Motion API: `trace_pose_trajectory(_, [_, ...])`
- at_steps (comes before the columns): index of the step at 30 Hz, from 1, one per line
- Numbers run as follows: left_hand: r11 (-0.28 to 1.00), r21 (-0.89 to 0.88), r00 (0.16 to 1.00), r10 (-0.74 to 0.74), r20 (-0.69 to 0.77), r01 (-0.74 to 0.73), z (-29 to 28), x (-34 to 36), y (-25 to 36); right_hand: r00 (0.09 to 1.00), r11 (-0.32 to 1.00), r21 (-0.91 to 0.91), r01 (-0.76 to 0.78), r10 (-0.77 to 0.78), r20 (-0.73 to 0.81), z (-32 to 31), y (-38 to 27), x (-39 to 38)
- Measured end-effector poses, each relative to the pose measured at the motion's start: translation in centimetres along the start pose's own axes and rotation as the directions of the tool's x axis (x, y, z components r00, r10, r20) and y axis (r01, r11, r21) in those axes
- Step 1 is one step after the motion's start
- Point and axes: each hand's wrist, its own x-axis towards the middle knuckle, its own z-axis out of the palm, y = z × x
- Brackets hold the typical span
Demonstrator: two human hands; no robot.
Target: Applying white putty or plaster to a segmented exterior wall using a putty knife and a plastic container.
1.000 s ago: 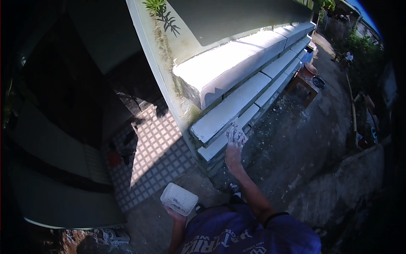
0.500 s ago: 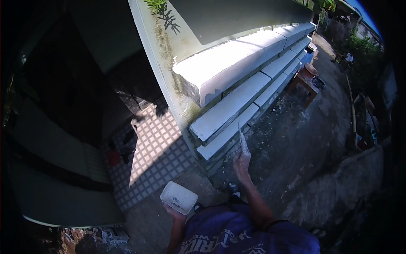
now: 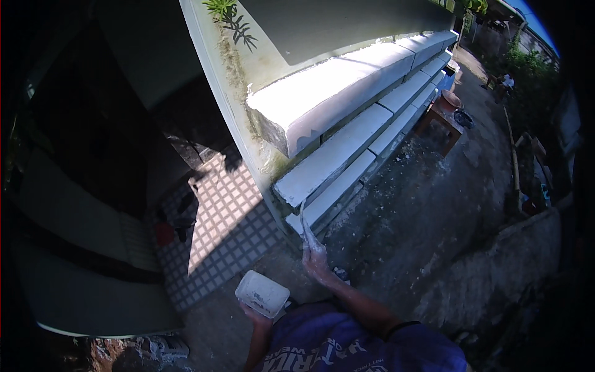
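My left hand (image 3: 255, 315) is closed on the side of a pale rectangular plastic tub (image 3: 263, 292), which has grey-white residue in it. My right hand (image 3: 315, 257), smeared white, is wrapped round a thin, narrow tool (image 3: 303, 218) coated in the same pale stuff; its exact kind cannot be told. The tool's tip reaches the near end of the stepped white ledges, by the gap between the middle ledge (image 3: 331, 158) and the lower ledge (image 3: 341, 189). The broad top ledge (image 3: 334, 77) lies above them in bright sun.
Left of the wall corner lies a checkered tile floor (image 3: 226, 211), partly sunlit. A brown stand (image 3: 440, 127) with a reddish pot (image 3: 450, 99) stands by the ledges' far end. Rough ground (image 3: 403, 217) with pale crumbs runs along the right. A green plant (image 3: 220, 7) sticks out at the wall's top.
My right hand has moved left and slightly nearer with the tool, from beside the lower ledge to the ledges' near end. My left hand and the tub have hardly moved.
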Motion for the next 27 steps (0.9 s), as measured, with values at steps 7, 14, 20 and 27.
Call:
trace_pose_trajectory(7, [1.000, -0.028, 1.000, 0.002, 0.021, -0.002, -0.5, 0.7, 0.1, 0.933, 0.995, -0.003, -0.098, 0.090, -0.349, -5.3, 2.1, 4.5])
trace_pose_trajectory(14, [0.997, -0.060, 0.998, 0.050, -0.040, -0.053, 0.4, 0.9, -0.1, 0.955, 0.968, -0.005, -0.251, 0.247, -0.166, -4.0, 7.2, 7.0])
trace_pose_trajectory(20, [1.000, 0.007, 1.000, 0.029, 0.003, -0.029, 1.4, 0.1, -0.6, 0.999, 0.999, 0.053, 0.000, -0.003, 0.051, 1.0, 7.8, -3.4])
trace_pose_trajectory(27, [0.998, 0.057, 0.999, 0.039, 0.003, -0.039, 0.9, 0.9, -1.1, 0.973, 0.996, -0.038, -0.078, 0.067, -0.221, -4.1, 8.3, -1.0])
